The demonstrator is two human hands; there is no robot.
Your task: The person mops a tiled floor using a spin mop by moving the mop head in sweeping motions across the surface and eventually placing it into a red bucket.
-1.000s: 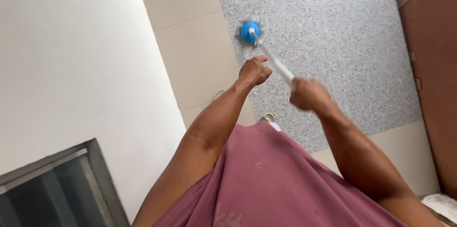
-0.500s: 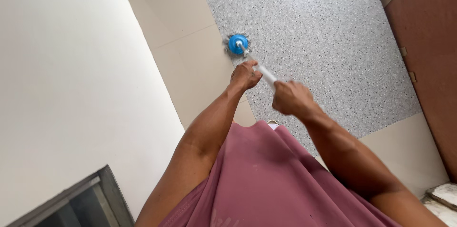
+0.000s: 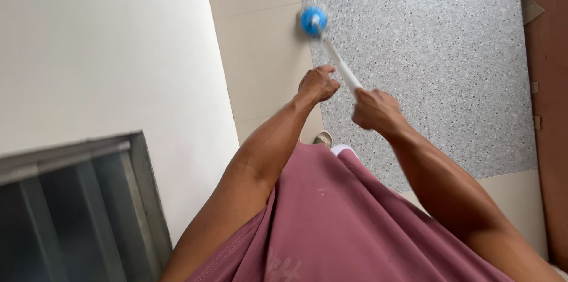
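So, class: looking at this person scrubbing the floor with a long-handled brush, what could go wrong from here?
1. The blue brush head sits right at the seam between the speckled grey floor and the beige tiles; it might catch there or knock against the white wall.
2. The left hand seems only loosely on the white handle, so the right hand carries most control; a hard push might let the handle slip.

A plain indoor room or passage, likely in a home: grey speckled floor [image 3: 426,69] edged with beige tiles [image 3: 260,51], a bare white wall [image 3: 106,45], a dark-framed window [image 3: 71,211], and a brown door [image 3: 550,110].
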